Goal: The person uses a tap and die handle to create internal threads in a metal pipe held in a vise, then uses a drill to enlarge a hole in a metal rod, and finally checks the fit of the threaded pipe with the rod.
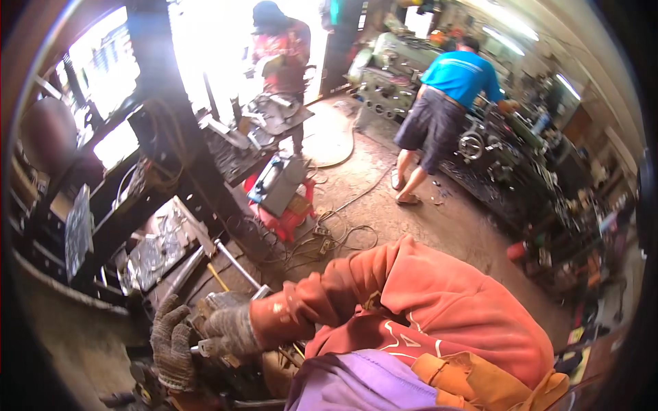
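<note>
At the lower left, my two hands work close together in grey knitted gloves. My right hand (229, 327) reaches across from the orange-red sleeve (301, 305), its fingers closed round a part mostly hidden beneath them. A short, shiny metal end (196, 349) shows beside those fingers. Just to the left, my left hand (171, 346) is upright, its fingers bent against the dark metal work between the hands; the part it grips cannot be made out. Beyond my right hand, a bright steel rod (238, 264) slants up to the left, beside a thin yellow rod (218, 277).
Cables (343, 236) lie on the brown floor. A grey box (276, 185) sits on a red stool (288, 222). Metal parts cover a bench (236, 161), with a person (281, 55) behind it. Another person in blue (458, 79) bends over a lathe (480, 144).
</note>
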Motion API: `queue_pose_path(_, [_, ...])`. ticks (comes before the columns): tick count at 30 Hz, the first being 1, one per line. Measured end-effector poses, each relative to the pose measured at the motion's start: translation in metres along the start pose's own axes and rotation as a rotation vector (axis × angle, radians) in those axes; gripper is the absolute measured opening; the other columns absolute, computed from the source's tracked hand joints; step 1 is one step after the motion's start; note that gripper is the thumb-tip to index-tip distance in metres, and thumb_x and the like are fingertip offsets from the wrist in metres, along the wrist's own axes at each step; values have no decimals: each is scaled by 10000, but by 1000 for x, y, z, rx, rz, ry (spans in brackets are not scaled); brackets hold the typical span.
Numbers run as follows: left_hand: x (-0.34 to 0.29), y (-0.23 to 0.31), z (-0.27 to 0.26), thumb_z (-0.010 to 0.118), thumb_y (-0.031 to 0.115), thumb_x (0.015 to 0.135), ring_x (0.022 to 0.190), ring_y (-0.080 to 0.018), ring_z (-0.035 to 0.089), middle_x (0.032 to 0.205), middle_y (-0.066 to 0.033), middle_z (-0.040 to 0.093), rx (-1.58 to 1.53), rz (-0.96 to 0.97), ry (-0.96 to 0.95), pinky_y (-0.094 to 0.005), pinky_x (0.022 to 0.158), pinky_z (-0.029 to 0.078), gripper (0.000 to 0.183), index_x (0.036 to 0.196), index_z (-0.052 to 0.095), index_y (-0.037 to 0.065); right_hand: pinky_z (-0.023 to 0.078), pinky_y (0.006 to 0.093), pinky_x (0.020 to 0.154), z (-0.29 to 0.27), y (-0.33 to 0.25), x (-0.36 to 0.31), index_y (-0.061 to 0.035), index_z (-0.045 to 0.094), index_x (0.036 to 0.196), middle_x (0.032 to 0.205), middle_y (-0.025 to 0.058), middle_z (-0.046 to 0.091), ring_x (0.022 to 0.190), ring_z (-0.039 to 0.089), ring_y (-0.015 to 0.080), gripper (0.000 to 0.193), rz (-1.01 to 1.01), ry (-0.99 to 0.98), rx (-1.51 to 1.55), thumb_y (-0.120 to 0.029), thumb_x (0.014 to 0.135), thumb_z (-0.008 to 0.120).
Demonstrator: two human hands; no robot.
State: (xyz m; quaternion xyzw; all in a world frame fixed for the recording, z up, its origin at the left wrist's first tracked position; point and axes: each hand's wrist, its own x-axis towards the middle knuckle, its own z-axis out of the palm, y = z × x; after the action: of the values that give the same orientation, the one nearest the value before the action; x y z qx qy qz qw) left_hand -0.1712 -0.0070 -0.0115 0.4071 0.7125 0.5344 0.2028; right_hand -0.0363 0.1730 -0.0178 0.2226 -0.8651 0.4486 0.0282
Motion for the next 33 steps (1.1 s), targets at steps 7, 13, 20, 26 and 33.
queue_pose_path(7, [59,9,9,705,304,922,1229,-271,623,1433,-209,602,-54,114,-283,-376,1018,512,490,1224,697,-82,507,460,907,82,11,19,-86,704,1133,1101,176,703,1022,673,326,313,416,482,345,-335,1011,559])
queue_pose_path(13, [29,-16,18,539,303,1074,1248,-289,607,1356,-188,644,67,179,502,-394,1088,455,490,1383,597,-74,550,478,895,7,-19,0,-49,691,1172,1036,235,713,1010,694,405,367,314,108,-49,-356,997,591])
queue_pose_path(20, [-49,51,89,539,293,1075,1180,-305,620,1288,-191,659,404,10,617,-401,1034,470,434,1323,620,-54,580,502,815,-48,-28,38,-56,772,1039,895,209,726,895,721,413,395,273,189,-176,-419,900,703])
queue_pose_path(26, [-59,74,124,540,285,1075,1122,-318,631,1229,-194,671,517,-111,670,-408,988,483,390,1272,639,-37,561,494,925,-22,1,107,-115,795,1084,1066,157,776,1059,730,348,480,-444,-333,-348,-544,936,638])
queue_pose_path(33, [-52,82,144,540,276,1076,1055,-334,644,1161,-198,685,580,-234,730,-415,934,498,345,1212,662,-17,569,473,876,-38,-12,84,-95,782,1088,1091,150,769,1014,728,344,464,-92,-370,-329,-499,980,581])
